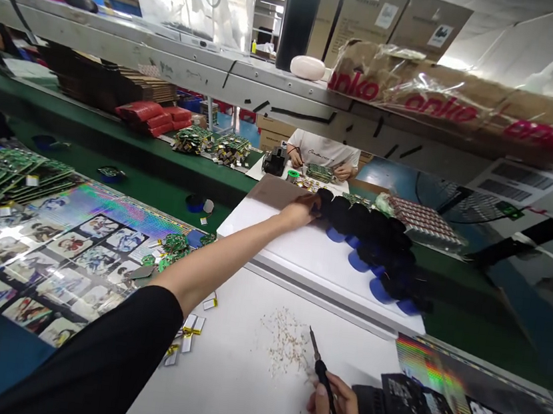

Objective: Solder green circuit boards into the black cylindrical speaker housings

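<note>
My left hand (301,211) is stretched far forward over a white board (301,250) and touches the near end of a row of black round parts (377,246) with blue bases. Its fingers are hidden among those parts. My right hand (336,412) rests low on the white table (235,376), closed round a black soldering iron (323,381) whose tip points up and to the left. Pale scraps (287,343) lie scattered just beyond the tip. Several small silver battery cells (191,331) with yellow tabs lie under my left forearm.
Holographic picture sheets (75,243) cover the left, with green circuit boards (3,173) behind and small round boards (173,248) nearby. A green conveyor (159,179) runs across. Beyond it another person (323,156) works at boards. A metal shelf (197,70) hangs overhead.
</note>
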`<act>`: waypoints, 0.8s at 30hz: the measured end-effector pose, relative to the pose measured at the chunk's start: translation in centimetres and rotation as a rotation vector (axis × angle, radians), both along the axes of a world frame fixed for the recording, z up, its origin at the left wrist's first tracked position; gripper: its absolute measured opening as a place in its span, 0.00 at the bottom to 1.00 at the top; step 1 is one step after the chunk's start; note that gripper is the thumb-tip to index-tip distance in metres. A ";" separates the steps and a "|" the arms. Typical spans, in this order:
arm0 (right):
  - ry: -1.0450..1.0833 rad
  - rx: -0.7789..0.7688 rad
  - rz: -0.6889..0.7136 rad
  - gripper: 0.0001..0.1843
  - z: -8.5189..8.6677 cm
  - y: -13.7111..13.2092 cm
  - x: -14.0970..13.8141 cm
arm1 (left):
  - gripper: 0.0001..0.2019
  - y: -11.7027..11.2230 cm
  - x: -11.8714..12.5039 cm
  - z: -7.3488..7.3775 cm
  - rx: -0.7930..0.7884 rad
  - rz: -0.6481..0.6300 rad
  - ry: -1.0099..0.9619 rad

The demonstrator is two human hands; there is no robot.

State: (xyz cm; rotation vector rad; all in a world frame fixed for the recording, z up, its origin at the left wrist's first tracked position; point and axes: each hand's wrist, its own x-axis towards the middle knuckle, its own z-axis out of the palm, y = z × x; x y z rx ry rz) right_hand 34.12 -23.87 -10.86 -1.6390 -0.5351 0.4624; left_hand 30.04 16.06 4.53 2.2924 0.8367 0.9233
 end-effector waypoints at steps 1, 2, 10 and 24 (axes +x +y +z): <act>-0.006 0.000 0.008 0.34 -0.2 -0.1 0.2 | 0.08 0.1 0.1 0.0 -0.004 -0.002 -0.015; -0.015 -0.001 0.015 0.33 -0.3 -0.1 0.3 | 0.07 0.1 0.1 0.1 -0.009 -0.005 -0.029; -0.056 0.021 0.020 0.32 0.7 -0.3 -0.1 | 0.06 -7.1 -9.7 2.3 -0.133 -0.205 -0.201; -0.134 -0.135 -0.028 0.38 1.1 -1.1 -0.5 | 0.07 -24.6 -22.3 -9.1 -0.426 -0.288 0.081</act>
